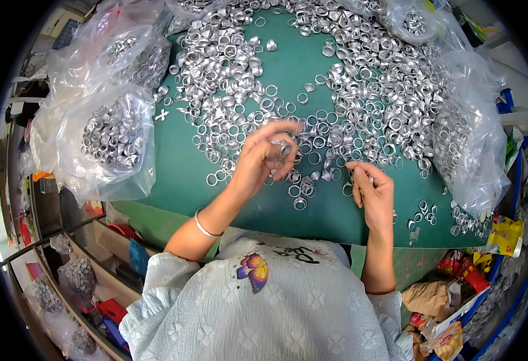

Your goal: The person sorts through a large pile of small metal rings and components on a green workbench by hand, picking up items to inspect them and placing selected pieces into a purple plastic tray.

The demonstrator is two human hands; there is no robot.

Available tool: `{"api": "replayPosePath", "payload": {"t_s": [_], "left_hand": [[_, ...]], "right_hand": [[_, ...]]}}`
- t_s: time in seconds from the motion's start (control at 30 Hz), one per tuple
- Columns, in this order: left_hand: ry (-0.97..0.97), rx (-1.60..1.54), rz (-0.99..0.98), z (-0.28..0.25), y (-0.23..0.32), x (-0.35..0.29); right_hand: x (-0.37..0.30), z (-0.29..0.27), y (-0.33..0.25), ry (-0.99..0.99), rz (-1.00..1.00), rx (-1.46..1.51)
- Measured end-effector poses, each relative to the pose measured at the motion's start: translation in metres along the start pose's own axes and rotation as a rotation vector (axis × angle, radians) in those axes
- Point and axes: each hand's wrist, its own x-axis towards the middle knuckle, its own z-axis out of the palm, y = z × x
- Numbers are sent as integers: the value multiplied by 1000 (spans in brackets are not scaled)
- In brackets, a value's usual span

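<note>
Loose silver-coloured metal rings [228, 78] cover much of the green tabletop [234, 210] in heaps. My left hand [258, 156] hovers over the middle of the spread, its fingers curled round a few rings [281, 149]; its fingertips are slightly blurred. To the right, my right hand [373, 189] has its thumb and fingers drawn together, with a bit of shiny metal that looks like a ring [370, 179] between them. Another ring [347, 189] lies beside its fingertips. Between the hands sits a small cluster of rings [301, 203] near the front.
Clear plastic bags of rings stand at the left [113, 138] and right [456, 132]. A few rings [423, 213] lie at the front right. Wooden compartments [104, 240] with bagged metal pieces are below left; snack packets [505, 236] and a brown paper bag [428, 298] are at lower right.
</note>
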Motion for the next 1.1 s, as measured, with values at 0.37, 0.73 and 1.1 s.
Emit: {"api": "replayPosePath", "payload": {"t_s": [0.37,0.73,1.1], "left_hand": [[86,1591,398,12,-33,14],[-21,1026,519,1,-18,28],[283,1385,477,-7,-9,11]], "right_hand": [[15,7,-4,186,-325,-771],[13,-23,-12,450,-245,-1015],[23,-25,-6,411,-175,-1127]]}}
